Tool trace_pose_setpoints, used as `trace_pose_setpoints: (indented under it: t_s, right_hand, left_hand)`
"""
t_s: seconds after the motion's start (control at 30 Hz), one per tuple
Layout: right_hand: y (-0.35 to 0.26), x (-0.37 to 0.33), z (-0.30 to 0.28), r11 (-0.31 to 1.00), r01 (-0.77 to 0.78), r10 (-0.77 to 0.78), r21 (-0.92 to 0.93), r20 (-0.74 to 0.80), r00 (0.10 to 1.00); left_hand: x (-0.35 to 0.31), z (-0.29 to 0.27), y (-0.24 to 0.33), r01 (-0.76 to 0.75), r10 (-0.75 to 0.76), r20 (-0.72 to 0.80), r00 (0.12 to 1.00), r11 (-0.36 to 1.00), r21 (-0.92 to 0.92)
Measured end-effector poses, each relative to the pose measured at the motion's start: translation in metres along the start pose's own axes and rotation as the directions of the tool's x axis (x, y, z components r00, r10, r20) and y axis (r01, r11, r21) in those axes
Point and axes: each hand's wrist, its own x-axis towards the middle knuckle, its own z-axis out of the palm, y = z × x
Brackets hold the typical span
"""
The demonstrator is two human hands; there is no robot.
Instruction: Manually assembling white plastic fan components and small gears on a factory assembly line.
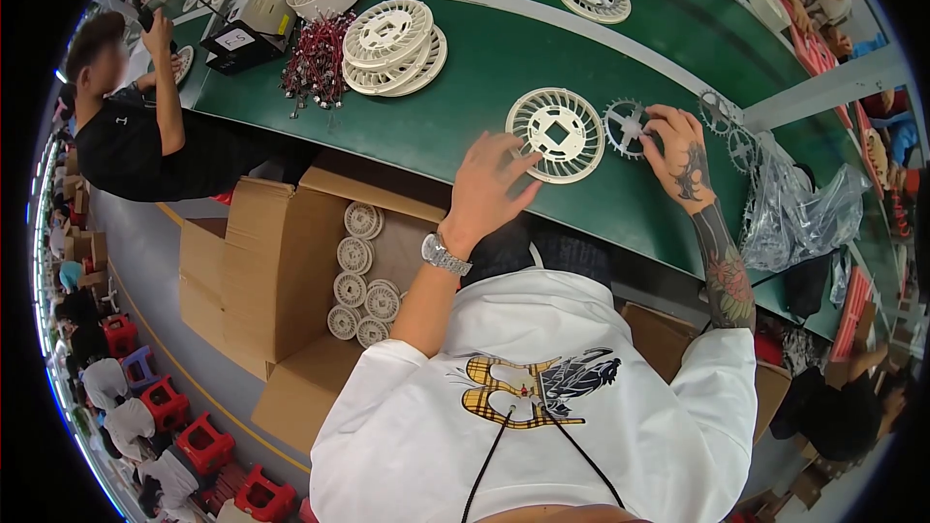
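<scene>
A round cream plastic grille [581, 140] with radial slats and a square hole at its centre lies on the green bench in front of me. My left hand [491, 182] is at its near left edge, slightly blurred, with thumb and fingers apart and the fingertips over the rim. To the right of the grille, my right hand [675, 150] pinches the edge of a grey toothed ring [625, 124] with a cross-shaped middle. The ring is tilted a little and close beside the grille. More grey toothed rings [715, 111] lie beyond my right hand.
Stacked cream grilles [389, 31] stand at the left, beside a pile of red wires [318, 58]. A clear plastic bag [804, 203] lies at the right by a metal post [823, 82]. Below the bench, an open cardboard box [262, 271] contains grilles. Another person [121, 126] works at left.
</scene>
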Motion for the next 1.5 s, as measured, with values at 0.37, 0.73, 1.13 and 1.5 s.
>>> trace_pose_setpoints:
  t_s: [0.37,0.73,1.13,1.5]
  right_hand:
    - [-0.002,-0.004,-0.003,0.999,-0.047,0.047,0.0,0.015,0.999]
    - [-0.052,0.015,-0.002,0.975,0.058,-0.088,0.214,0.133,0.987]
    - [-0.057,0.021,0.013,0.969,0.194,-0.221,0.15,0.187,0.957]
    - [-0.057,0.025,0.015,0.968,0.21,-0.235,0.135,0.201,0.951]
  left_hand:
    - [-0.009,0.002,-0.005,0.03,-0.031,0.052,0.998,0.999,0.017]
    - [-0.002,-0.002,0.001,0.029,-0.029,0.065,0.997,1.0,0.001]
    - [-0.004,-0.001,0.0,0.039,-0.042,0.104,0.994,0.999,0.029]
    - [-0.006,0.0,-0.003,0.041,-0.045,0.123,0.991,0.999,0.032]
